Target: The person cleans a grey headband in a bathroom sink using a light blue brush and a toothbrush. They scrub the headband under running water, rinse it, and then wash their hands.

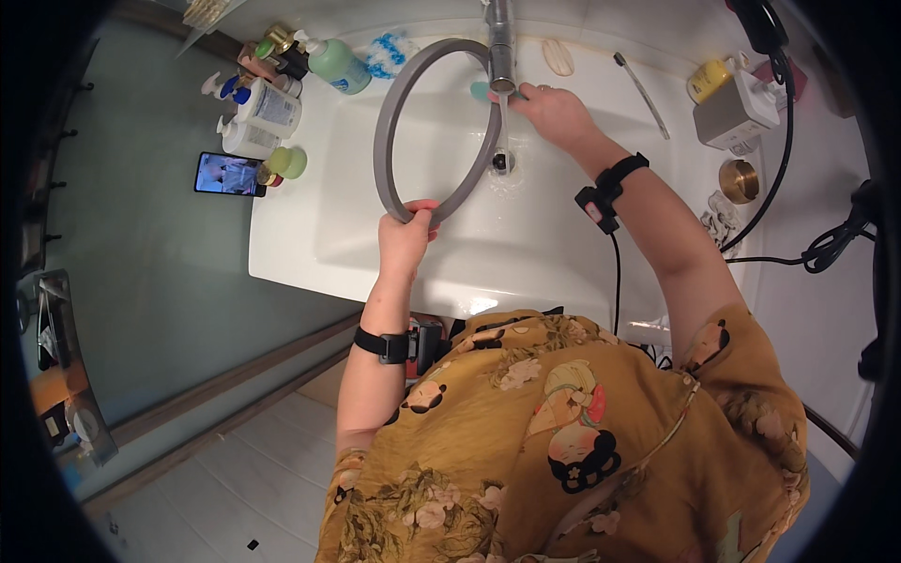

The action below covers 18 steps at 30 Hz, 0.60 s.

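A large grey ring (pixel 386 134), apparently a rubber or plastic gasket, is tilted over the white washbasin (pixel 338 239). My left hand (pixel 410 236) grips its near edge, thumb on top. On the far side, my right hand (pixel 552 112) holds a small teal object (pixel 481 91) against the ring's right side; its exact kind is unclear because the fingers and ring partly cover it. Water runs from the metal faucet (pixel 502 60) just beside the ring and falls at the drain (pixel 501 162).
Pump bottles (pixel 271 105) and a green soap bottle (pixel 339 65) crowd the left rim, near a lit phone (pixel 229 174). A bar of soap (pixel 558 56) and a toothbrush (pixel 642 95) lie behind. Right: a grey dispenser (pixel 735 112), a brass-coloured bowl (pixel 739 181) and black cables (pixel 787 148).
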Available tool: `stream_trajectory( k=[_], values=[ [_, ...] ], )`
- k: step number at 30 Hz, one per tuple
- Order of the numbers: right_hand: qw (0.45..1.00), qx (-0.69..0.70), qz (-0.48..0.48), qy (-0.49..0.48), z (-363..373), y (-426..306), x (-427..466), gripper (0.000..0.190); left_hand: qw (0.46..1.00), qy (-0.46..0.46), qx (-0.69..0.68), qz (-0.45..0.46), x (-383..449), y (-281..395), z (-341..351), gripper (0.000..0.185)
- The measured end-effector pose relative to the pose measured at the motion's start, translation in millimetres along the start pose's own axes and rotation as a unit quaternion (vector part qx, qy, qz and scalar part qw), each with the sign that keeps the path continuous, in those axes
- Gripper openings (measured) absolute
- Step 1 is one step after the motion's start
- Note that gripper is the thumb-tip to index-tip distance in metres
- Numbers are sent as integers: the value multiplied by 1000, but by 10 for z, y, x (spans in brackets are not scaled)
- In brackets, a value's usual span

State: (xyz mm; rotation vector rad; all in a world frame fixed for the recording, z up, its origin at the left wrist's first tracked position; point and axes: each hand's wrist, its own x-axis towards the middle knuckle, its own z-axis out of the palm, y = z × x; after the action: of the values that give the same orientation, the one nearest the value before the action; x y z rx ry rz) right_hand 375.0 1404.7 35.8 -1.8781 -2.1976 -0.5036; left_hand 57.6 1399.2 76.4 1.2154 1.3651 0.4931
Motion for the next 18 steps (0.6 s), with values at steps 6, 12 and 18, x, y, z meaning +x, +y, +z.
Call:
stream_trajectory(
  k=[6, 12, 18],
  values=[
    [993, 79, 52, -65, 241, -222, -285, 61, 998, 37, -49, 7, 57, -223, 32, 21],
    [934, 299, 136, -140, 469, -811, -613, 51, 995, 48, -86, -12, 59, -341, 118, 20],
    [755, 582, 181, -242, 52, -1406, -601, 44, 985, 41, -166, -16, 72, -284, 104, 21]
  ],
)
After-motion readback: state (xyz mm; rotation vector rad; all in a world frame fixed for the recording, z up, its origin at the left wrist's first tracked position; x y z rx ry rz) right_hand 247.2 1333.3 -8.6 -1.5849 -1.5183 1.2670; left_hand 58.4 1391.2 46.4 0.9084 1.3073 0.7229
